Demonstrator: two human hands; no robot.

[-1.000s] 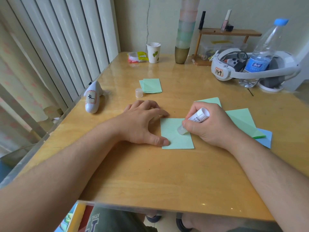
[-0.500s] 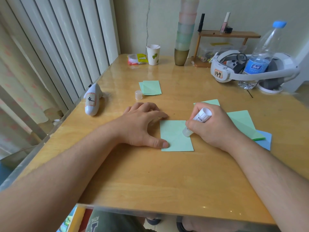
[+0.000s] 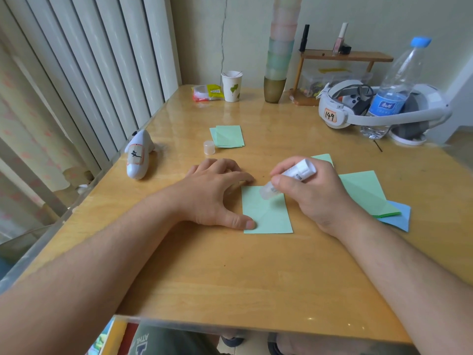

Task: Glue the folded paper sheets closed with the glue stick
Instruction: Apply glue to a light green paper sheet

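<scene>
Green paper, a folded sheet point(image 3: 267, 213), lies flat on the wooden desk point(image 3: 230, 278) directly in front of the person. The left hand point(image 3: 215, 193) rests on the desk at the sheet's left edge, fingers spread and bent at the knuckles; its thumb tip presses on the sheet's near-left corner, and a fingertip touches the far-left corner. The right hand point(image 3: 314, 193) grips a white glue stick point(image 3: 289, 179), fingers and thumb curled round its barrel. The stick is tilted, its clear tip down on the upper part of the sheet and its white base pointing up and to the right.

To the right, partly under the right hand and wrist, lies a loose stack of green sheets point(image 3: 363, 190), with a blue sheet point(image 3: 399, 217) showing beneath its near-right corner. Farther back, well apart from the hands, a small pile of folded green papers point(image 3: 227, 136) lies flat, and the translucent glue cap point(image 3: 209, 147) stands just beside its left edge.

At the desk's left edge lies a white controller point(image 3: 138, 158) with a label on it. Along the back stand a paper cup point(image 3: 231, 85) with a leaf print, a snack packet point(image 3: 206, 93) beside it, a tall stack of tinted plastic cups point(image 3: 279, 55), and a small wooden shelf point(image 3: 345, 57). On the right, a white headset point(image 3: 358, 111) marked 149 lies next to a water bottle point(image 3: 395, 88) with a blue cap.
</scene>
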